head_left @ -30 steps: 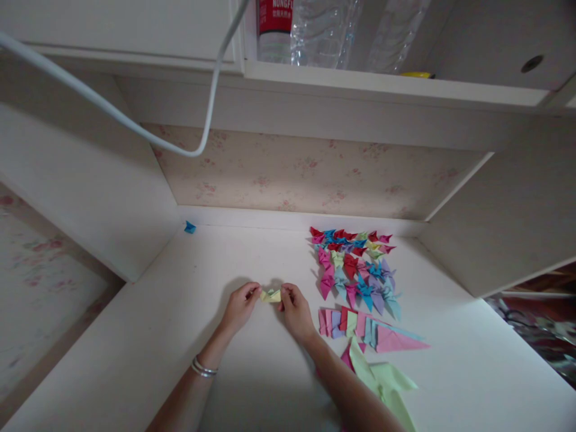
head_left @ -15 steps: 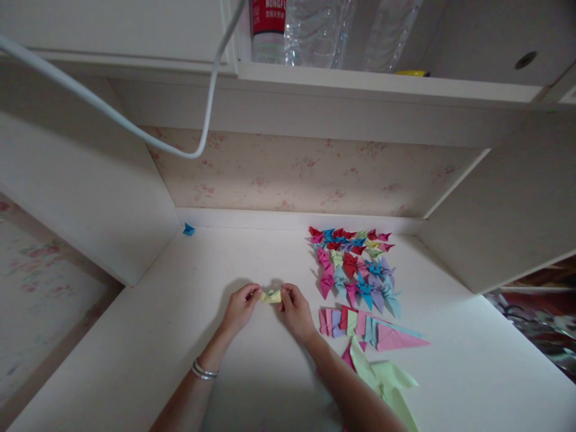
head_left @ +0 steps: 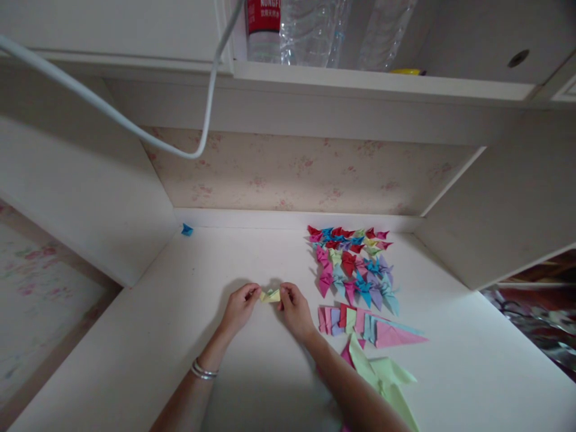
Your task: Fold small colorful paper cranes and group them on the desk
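Observation:
A small pale-yellow folded paper piece [head_left: 270, 296] is stretched between my two hands, just above the white desktop. My left hand [head_left: 242, 306] pinches its left end between thumb and fingers. Its right end is pinched by my right hand [head_left: 294, 309]. The fingertips cover both ends of the paper. To the right of my right hand lies an overlapping row of folded paper strips [head_left: 351, 319] in pink, purple, red, green and light blue. Beyond them stand rows of small origami cranes [head_left: 355, 279] in several colours.
A larger light-green folded paper [head_left: 382, 375] lies beside my right forearm, partly over a magenta one. One small blue folded paper [head_left: 186, 230] sits at the back left corner. Plastic bottles [head_left: 310, 33] stand on the shelf above. A white cable [head_left: 148, 141] hangs at upper left.
Both hands keep their pinch on the yellow paper, and its shape looks almost the same. The whole view has shifted very slightly.

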